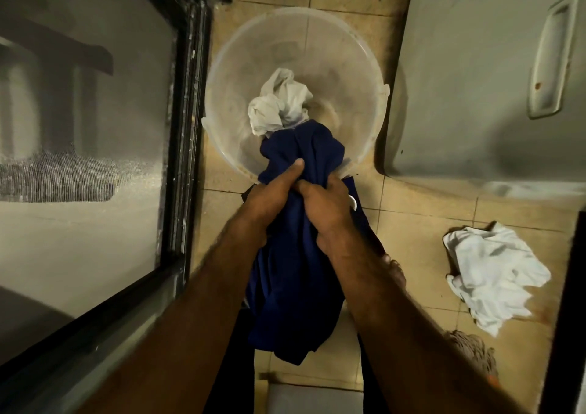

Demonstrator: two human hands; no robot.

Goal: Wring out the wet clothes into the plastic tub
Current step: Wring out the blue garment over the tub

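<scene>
A tan tiled floor (412,210) is occupied toward its far edge by a round translucent plastic tub (345,65). A navy garment (295,274) is held bunched over the tub's near rim, with its upper end draped inside the tub and its lower end hanging down. A crumpled white cloth (494,274) is seen by the floor's right edge. A smaller wadded pale cloth (279,103) is lodged in the tub's middle, touching the navy garment. The garment is gripped by the left hand (269,195) and right hand (326,204), which are pressed side by side.
</scene>
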